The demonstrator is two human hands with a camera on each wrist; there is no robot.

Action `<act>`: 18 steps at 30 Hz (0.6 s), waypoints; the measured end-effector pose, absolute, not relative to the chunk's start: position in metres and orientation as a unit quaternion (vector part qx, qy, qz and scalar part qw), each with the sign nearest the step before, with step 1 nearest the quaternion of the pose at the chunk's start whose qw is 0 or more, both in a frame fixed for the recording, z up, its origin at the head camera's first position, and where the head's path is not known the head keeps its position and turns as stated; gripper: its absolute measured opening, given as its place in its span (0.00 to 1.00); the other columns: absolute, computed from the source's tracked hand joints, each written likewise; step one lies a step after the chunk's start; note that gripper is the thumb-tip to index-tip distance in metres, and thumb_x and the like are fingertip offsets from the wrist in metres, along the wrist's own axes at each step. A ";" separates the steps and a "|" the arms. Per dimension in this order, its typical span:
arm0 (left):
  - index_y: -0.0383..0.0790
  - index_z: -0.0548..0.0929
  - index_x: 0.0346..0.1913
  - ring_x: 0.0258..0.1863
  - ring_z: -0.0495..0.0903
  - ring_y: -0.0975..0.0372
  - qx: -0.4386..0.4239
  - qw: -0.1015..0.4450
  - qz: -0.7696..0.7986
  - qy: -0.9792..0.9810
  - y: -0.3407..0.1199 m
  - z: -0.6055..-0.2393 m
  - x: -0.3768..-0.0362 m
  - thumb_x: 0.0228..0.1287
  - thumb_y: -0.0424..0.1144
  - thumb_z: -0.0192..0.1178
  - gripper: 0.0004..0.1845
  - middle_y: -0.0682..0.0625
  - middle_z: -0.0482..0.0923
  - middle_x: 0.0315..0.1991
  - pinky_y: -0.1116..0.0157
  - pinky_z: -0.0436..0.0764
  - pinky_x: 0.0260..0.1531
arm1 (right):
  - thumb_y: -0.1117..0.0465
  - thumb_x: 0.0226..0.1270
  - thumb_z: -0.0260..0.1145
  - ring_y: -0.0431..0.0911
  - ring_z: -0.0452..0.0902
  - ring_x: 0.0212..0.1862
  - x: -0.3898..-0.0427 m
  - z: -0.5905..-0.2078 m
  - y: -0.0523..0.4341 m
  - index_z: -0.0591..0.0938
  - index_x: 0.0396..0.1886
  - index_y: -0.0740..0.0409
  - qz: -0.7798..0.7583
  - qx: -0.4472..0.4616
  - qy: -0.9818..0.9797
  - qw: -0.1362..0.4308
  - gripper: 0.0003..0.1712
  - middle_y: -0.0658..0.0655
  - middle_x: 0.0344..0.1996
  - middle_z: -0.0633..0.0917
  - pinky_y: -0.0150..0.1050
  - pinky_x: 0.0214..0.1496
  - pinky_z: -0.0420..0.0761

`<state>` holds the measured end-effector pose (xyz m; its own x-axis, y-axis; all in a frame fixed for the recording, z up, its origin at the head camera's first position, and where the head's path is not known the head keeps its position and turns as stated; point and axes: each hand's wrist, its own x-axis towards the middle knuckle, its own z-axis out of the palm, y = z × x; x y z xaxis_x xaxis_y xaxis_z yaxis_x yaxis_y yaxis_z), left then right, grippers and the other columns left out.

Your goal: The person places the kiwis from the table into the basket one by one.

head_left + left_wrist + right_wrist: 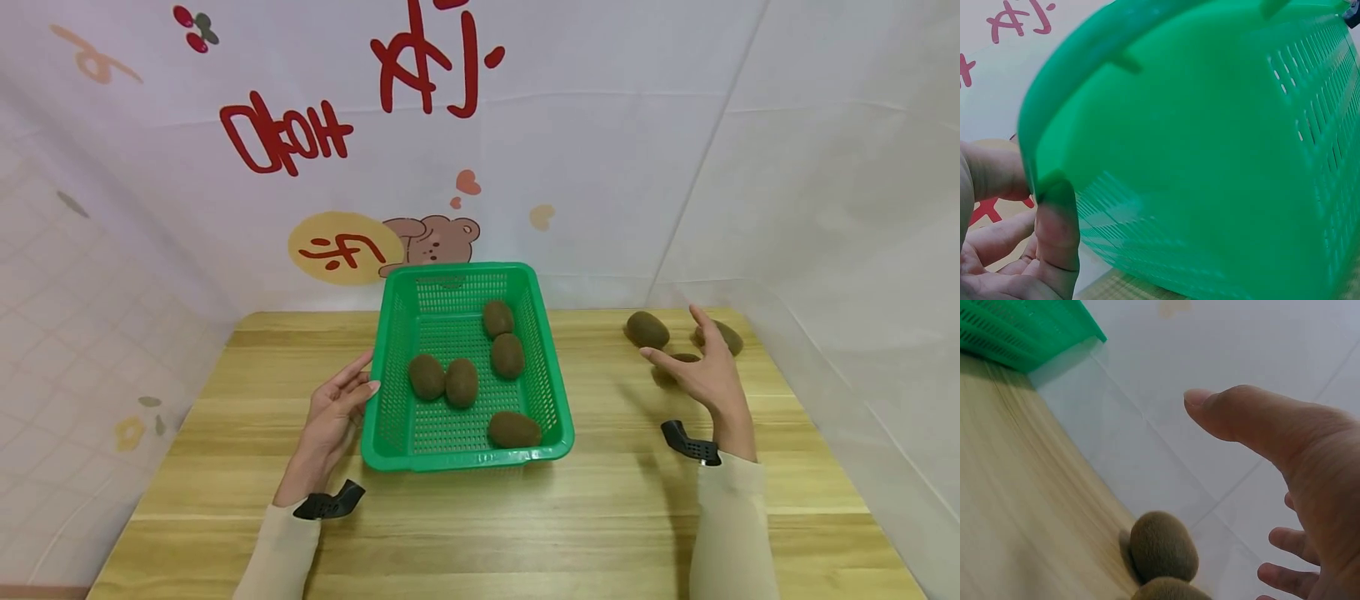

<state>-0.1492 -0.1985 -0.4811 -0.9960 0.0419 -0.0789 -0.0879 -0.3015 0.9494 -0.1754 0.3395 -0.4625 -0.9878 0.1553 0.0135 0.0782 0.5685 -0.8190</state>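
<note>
Gripping green perforated basket, oval brown kiwis inside

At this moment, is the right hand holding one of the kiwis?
No, in the right wrist view the right hand spreads its thumb and fingers apart, with nothing gripped between them.

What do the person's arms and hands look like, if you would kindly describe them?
The left hand and right hand wear no gloves. The left sleeve and right sleeve are long, plain and cream. Each wrist bears a small, black, bent piece, the left piece and right piece. No cables show.
</note>
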 end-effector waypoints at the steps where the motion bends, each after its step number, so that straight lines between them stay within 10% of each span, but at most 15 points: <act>1: 0.30 0.64 0.77 0.40 0.82 0.69 -0.019 0.040 0.807 0.589 -0.199 -0.481 -0.149 0.69 0.24 0.62 0.35 0.56 0.81 0.41 0.75 0.85 0.40 | 0.39 0.60 0.77 0.66 0.43 0.82 -0.175 -0.464 0.341 0.37 0.84 0.29 0.459 -0.067 -0.885 0.040 0.67 0.63 0.83 0.44 0.77 0.73 0.55; 18: 0.27 0.61 0.77 0.38 0.83 0.68 -0.017 0.045 0.815 0.578 -0.198 -0.480 -0.151 0.68 0.22 0.60 0.36 0.55 0.81 0.41 0.75 0.86 0.39 | 0.35 0.60 0.75 0.71 0.43 0.81 -0.173 -0.489 0.367 0.37 0.86 0.46 0.431 -0.099 -0.897 -0.017 0.71 0.61 0.84 0.48 0.75 0.72 0.57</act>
<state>-0.1506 -0.1983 -0.4802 -0.9954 0.0536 -0.0800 -0.0932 -0.3281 0.9400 -0.1732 0.3671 -0.4889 -0.9800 0.1622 -0.1154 0.1915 0.6094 -0.7694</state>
